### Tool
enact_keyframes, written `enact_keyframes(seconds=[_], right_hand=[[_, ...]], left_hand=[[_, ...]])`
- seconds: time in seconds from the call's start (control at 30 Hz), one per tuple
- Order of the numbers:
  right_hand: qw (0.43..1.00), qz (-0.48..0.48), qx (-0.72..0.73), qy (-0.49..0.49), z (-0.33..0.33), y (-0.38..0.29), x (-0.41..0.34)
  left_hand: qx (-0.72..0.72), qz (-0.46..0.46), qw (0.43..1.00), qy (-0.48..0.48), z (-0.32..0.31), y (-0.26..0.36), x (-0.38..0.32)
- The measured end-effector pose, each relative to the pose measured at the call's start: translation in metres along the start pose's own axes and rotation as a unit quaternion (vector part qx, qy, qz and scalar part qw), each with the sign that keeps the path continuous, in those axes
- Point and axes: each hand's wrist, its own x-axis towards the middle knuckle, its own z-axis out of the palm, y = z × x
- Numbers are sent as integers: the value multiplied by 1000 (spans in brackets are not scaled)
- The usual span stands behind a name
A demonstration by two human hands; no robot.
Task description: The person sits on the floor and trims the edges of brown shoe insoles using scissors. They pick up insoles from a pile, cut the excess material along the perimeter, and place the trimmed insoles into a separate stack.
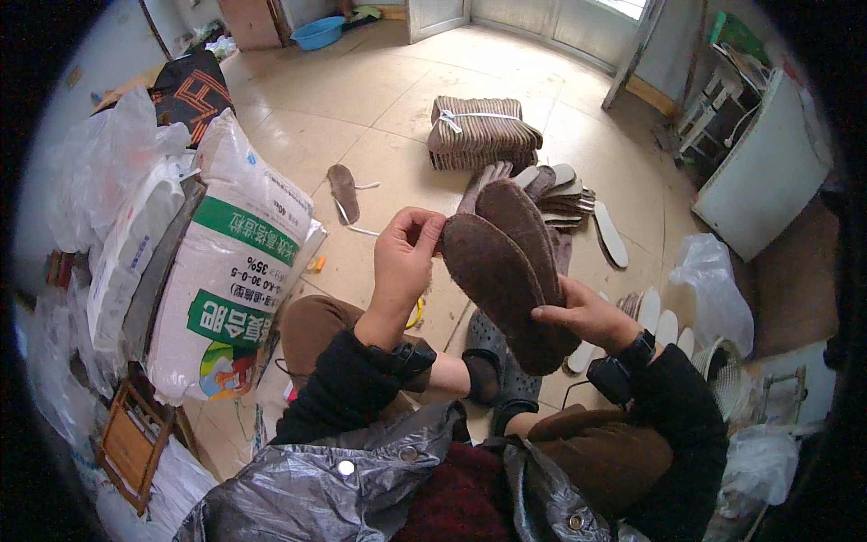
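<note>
Two dark brown fuzzy shoe insoles (491,284) overlap in front of me, fanned slightly apart. My right hand (593,311) grips them at their lower right edge, thumb on top. My left hand (410,251) pinches the upper left edge of the front insole between thumb and fingers. Beyond them on the floor sits a tied bundle of insoles (484,129), bound with white string. Loose insoles (565,193), brown and off-white, lie heaped just in front of that bundle, partly hidden by the held pair. A single brown insole (343,193) lies to the left beside white string.
A large white and green woven sack (230,271) stands close on my left, beside a folding wooden stool (135,444). On the right are more insoles (648,308), a plastic bag (714,291) and a white basket (719,372). A blue basin (318,32) sits near the far wall.
</note>
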Motion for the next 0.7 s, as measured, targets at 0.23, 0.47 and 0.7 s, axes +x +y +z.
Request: enact_keyframes(seconds=[0.23, 0.47, 0.7], right_hand=[[1000, -1, -25, -7, 1, 1, 4], [1000, 11, -23, -14, 5, -3, 3], [999, 15, -46, -22, 2, -3, 0]], left_hand=[[-33, -3, 998, 52, -15, 5, 6], [7, 84, 996, -23, 2, 6, -1], [133, 117, 984, -19, 5, 9, -5]])
